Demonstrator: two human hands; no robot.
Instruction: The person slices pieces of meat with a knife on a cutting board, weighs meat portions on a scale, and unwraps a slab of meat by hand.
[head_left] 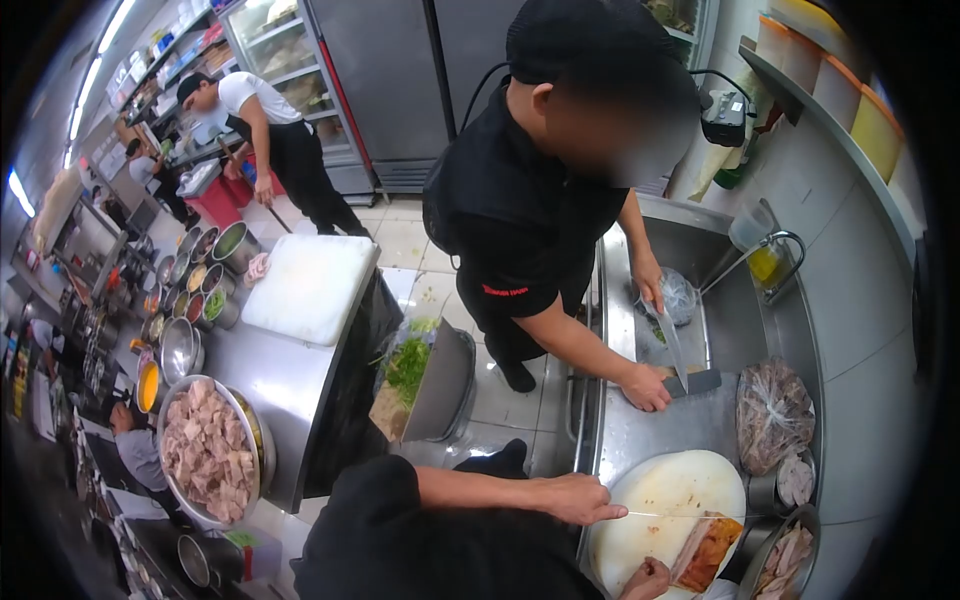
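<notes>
**Busy Kitchen, Steel on Both Sides**

Pale floor tiles point(405, 240) down the middle, and over on the left a loaded steel tabletop point(290, 385): white rectangular board point(305, 290) at the far end, metal containers point(232, 247) packed close, a big metal bowl point(266, 440) heaped with pale meat chunks point(208, 450). In the gap, leafy greens point(408, 370), in or against a grey bin, hard to tell which.

Across now to the steel sink unit point(640, 430)! On it, a round white board point(650, 490); on that board, toward the lower right edge, a slab of browned meat point(708, 553). Left hand point(578, 498) reaching in, grip closed around a knife point(670, 515), thin blade stretched across to the slab's upper edge. Right hand point(645, 580) low in view, fingers bent beside the slab's left side; clamped or merely resting, impossible to tell.

Just beyond, a clear plastic bag point(775, 415) full of meat. And one station up, a co-worker point(540, 200) in black: second knife point(673, 340) in one hand, flat grey tool point(697, 383) by the other, blade tip right at the tool.
</notes>
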